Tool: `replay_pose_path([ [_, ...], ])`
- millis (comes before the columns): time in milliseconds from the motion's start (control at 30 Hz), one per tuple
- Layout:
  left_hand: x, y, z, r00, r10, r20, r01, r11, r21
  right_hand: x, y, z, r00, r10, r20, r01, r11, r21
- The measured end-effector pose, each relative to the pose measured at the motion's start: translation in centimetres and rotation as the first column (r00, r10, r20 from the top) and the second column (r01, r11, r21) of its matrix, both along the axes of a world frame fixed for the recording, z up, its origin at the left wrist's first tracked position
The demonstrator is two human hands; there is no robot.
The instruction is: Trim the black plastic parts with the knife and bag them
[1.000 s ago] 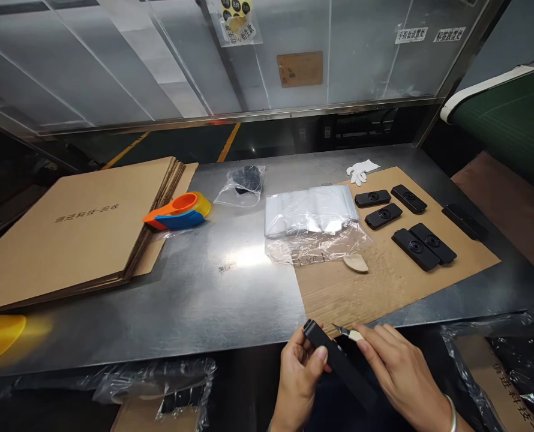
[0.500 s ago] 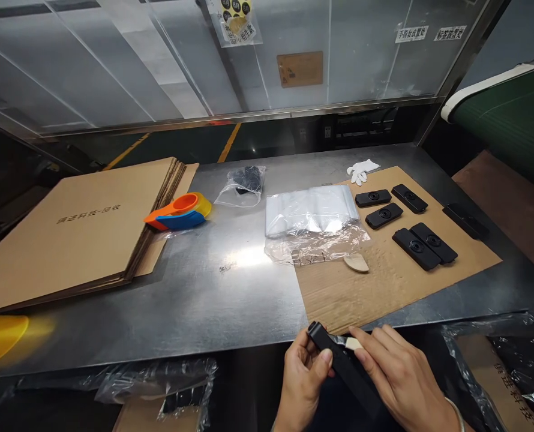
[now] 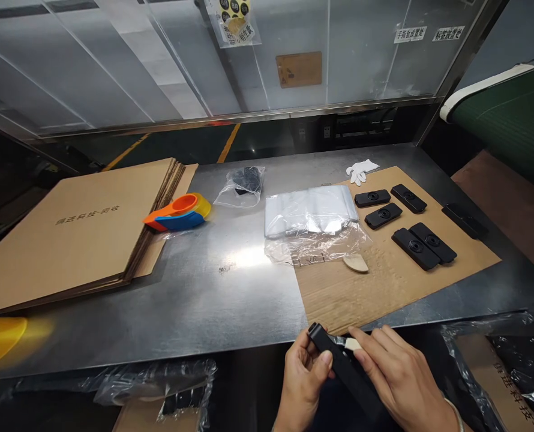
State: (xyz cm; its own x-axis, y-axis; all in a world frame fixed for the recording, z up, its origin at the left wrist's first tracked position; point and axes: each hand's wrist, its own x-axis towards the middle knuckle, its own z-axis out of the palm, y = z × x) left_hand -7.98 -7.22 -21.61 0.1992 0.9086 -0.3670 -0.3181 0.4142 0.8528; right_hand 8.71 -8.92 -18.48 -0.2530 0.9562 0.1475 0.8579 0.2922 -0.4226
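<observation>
At the front edge of the table my left hand grips a long black plastic part, thumb on top and fingers behind. The part is tilted, and its lower end runs out of sight below my hands. In my right hand a small metal blade with a cream-coloured grip is pinched between thumb and fingers. Its tip meets the side of the black part. Beyond both hands, several black plastic housings with round centres lie on a cardboard sheet.
Clear plastic bags and a cream wedge-shaped piece lie mid-table. Behind are a white glove and a bagged black item. Stacked cardboard and an orange-blue tape dispenser occupy the left. Plastic-lined boxes stand below the edge.
</observation>
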Motion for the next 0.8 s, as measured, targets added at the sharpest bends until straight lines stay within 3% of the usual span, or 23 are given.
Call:
replay_pose_path([
  [167,-0.1,-0.1,0.0,0.999,-0.03,0.034,0.029,0.999,0.04,0.2,0.4,-1.1,0.998,-0.057,0.018,0.058,0.997,-0.045],
  [433,0.4,-0.1,-0.3,0.997,0.069,0.036,-0.067,0.997,-0.04,1.7,1.7,-2.4,0.983,-0.18,-0.028,0.178,0.982,-0.065],
  [600,1.0,0.4,0.4,0.984,0.18,0.001,-0.179,0.98,-0.091,5.1,4.2,-4.1,0.949,-0.282,0.14,0.276,0.959,0.06],
  [800,1.2,0.6,0.7,0.991,0.126,0.053,-0.122,0.99,-0.075,8.8,7.5,-6.9,0.85,-0.425,0.312,0.402,0.905,0.139],
])
